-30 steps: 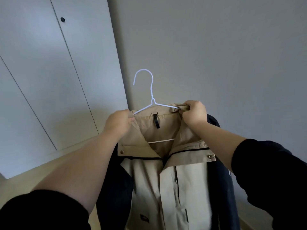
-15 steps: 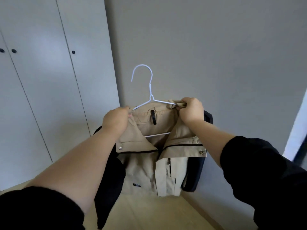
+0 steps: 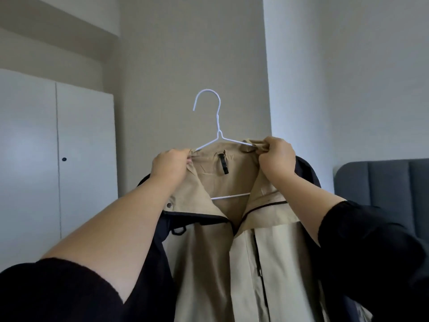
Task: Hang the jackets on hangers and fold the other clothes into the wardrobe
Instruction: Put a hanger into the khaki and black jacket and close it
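Beige jacket (image 3: 234, 263) with navy sleeves, on white wire hanger (image 3: 218, 135), collar pinched by left hand (image 3: 170, 165) and right hand (image 3: 276, 156).

beige-and-navy jacket (image 3: 209, 263) hangs upright on white wire hanger (image 3: 218, 135).

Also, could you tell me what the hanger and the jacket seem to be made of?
The hanger is thin wire, probably metal with a white coating, judging by its twisted neck. The jacket is matte beige woven fabric with navy panels, possibly a synthetic shell; its collar creases crisply.
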